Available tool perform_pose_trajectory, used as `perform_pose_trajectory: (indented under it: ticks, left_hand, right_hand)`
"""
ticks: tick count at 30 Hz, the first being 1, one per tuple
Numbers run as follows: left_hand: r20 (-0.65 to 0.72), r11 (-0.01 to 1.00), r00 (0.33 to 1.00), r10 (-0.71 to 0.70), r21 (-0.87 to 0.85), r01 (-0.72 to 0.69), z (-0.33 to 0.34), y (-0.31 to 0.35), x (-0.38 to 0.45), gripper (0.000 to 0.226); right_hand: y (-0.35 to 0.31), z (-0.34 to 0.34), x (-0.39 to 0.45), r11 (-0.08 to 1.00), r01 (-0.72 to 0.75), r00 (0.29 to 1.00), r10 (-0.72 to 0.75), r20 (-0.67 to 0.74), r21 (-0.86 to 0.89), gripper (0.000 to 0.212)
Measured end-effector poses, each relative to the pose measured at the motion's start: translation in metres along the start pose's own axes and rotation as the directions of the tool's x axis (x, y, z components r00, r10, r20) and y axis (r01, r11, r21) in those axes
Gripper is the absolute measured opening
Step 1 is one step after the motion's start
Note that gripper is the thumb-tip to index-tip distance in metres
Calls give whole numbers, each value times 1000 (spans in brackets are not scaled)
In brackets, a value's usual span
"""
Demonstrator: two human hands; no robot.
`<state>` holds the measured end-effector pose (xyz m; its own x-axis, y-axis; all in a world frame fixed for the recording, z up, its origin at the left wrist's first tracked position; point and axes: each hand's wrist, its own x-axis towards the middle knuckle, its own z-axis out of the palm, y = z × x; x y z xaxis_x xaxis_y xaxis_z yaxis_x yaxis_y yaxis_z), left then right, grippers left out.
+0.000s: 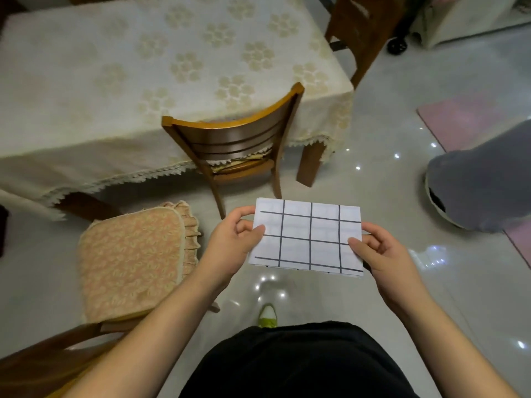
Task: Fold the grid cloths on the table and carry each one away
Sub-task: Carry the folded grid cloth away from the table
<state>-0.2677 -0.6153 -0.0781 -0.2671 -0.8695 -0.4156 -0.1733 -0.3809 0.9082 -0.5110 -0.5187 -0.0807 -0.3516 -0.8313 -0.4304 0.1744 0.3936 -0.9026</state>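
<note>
The grid cloth (307,237) is folded into a flat, layered rectangle, white with dark lines crossing in squares. It is held level in the air above the floor, in front of the person's body and clear of the table. The left hand (230,242) pinches its left edge, thumb on top and fingers curled beneath; the right hand (382,251) grasps the right edge in the same manner.

The table (138,81), draped in a cream tablecloth with a flower pattern and a lace hem, stands beyond the cloth. A wooden chair (238,145) is pushed under its near side, its back towards the person. A second chair with a peach cushion (129,262) sits to the person's left, close beside the left forearm. A third chair (359,33) stands at the table's far right corner.

To the right, a grey-clad foot (474,185) of another person rests at the edge of a pink mat (465,122). Glossy pale floor tiles (373,297) lie open directly under the cloth and to the right of the person. The person's own green shoe (268,315) shows below the cloth.
</note>
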Motion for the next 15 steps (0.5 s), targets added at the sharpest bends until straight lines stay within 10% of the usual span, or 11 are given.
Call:
perform_pose_trajectory:
  ticks: [15]
  left_hand:
    - [-415,982,905,-92,-186,15,68,41,53,34]
  right_hand:
    - [-88,-29,165,976,48,906,46,421,-211,25]
